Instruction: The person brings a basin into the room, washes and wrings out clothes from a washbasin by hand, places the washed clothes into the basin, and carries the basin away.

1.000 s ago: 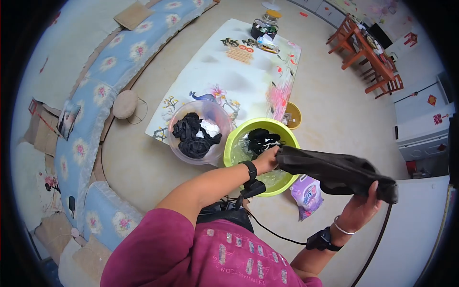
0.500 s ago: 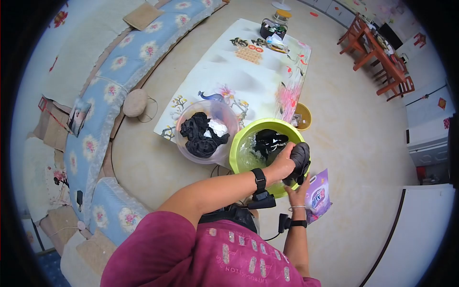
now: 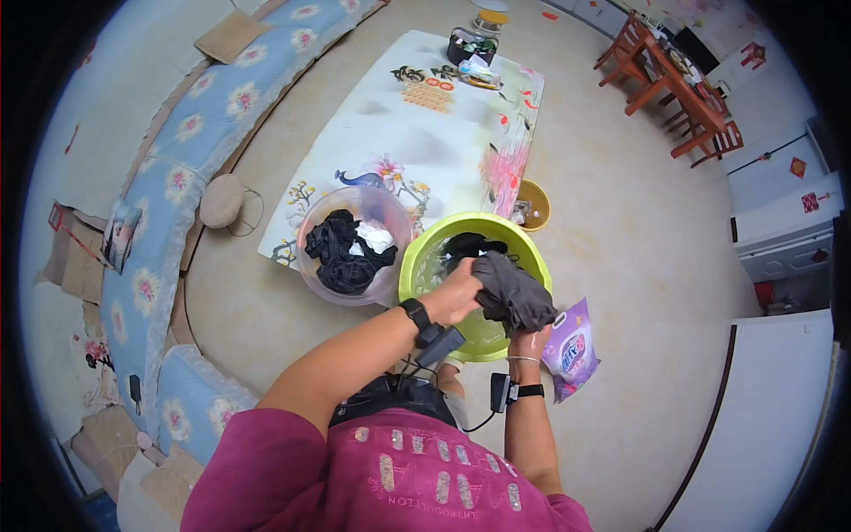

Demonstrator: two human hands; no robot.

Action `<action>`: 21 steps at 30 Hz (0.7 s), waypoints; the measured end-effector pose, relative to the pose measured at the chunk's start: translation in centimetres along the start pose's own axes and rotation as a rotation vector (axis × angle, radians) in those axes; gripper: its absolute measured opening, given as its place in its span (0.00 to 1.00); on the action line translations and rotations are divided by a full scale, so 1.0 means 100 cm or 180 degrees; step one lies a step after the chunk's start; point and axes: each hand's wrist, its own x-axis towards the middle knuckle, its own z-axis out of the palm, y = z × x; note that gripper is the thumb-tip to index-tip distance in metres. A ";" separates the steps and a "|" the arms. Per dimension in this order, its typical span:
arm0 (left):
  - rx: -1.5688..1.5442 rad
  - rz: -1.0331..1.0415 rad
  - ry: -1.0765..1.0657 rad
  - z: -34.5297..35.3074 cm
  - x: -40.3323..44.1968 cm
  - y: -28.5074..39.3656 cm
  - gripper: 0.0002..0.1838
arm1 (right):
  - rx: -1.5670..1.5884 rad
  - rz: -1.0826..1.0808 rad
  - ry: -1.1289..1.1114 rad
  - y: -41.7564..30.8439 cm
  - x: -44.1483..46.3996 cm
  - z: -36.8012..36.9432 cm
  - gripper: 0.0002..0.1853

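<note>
Left hand [image 3: 454, 295] closed on the upper end of a limp, dark grey cloth garment [image 3: 514, 293], bunched over the round, yellow-green plastic basin [image 3: 410, 270]; right hand [image 3: 529, 342] at its lower end, fingers hidden, grip indeterminable. Advised: firm hold at both ends, folds inside the rim.
</note>
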 end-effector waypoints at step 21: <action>-0.0652 -0.1011 -0.0536 -0.006 0.009 -0.022 0.22 | 0.0614 0.1278 0.0176 -0.032 -0.045 0.035 0.20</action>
